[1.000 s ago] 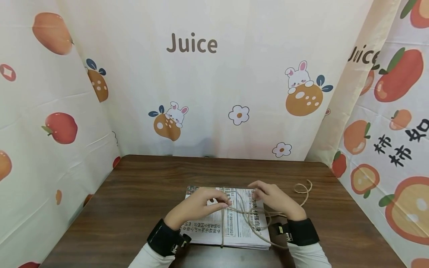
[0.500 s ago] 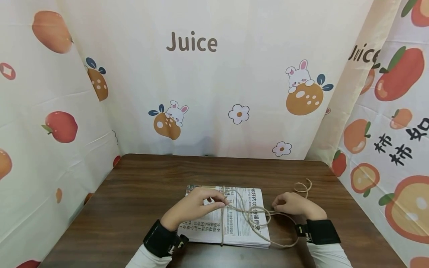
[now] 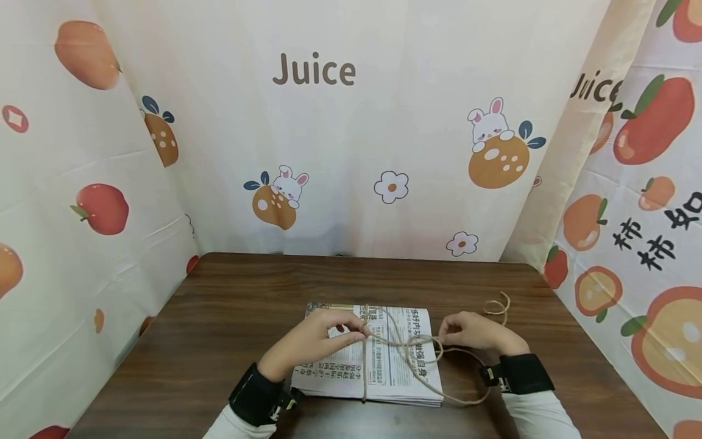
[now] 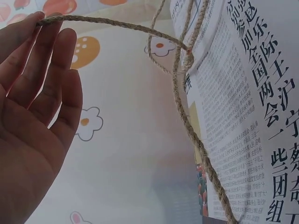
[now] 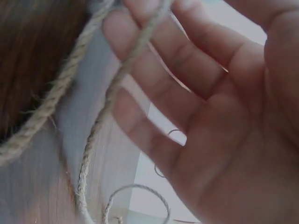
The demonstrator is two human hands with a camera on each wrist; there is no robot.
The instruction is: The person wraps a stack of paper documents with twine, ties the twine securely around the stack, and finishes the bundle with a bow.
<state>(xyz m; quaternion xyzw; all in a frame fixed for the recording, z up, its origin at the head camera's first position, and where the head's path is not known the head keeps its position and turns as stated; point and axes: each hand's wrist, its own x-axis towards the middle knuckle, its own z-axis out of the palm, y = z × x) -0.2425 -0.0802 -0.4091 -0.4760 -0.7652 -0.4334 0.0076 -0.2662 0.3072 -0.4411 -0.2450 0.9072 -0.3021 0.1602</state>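
A stack of folded newspapers [image 3: 334,387] lies on the table, with jute twine [image 3: 466,403] running around it from back to front. Above the stack, my left hand [image 3: 318,338] pinches a length of the twine between thumb and fingertip; the left wrist view shows this twine [image 4: 112,22] stretching to a crossing at the newspaper. My right hand [image 3: 482,332] pinches the twine by the stack's right edge, beside a loose loop. In the right wrist view the twine [image 5: 112,88] runs up past the fingers, whose tips are partly cut off.
The dark wooden table [image 3: 219,341] extends around the stack. A curled free end of twine [image 3: 501,308] lies behind the right hand. Printed fabric curtains [image 3: 351,140] stand along the back and both sides.
My right hand went from over the newspapers to the right of the stack, then slightly back left to the twine. The left hand, still pinching twine, shifted slightly left.
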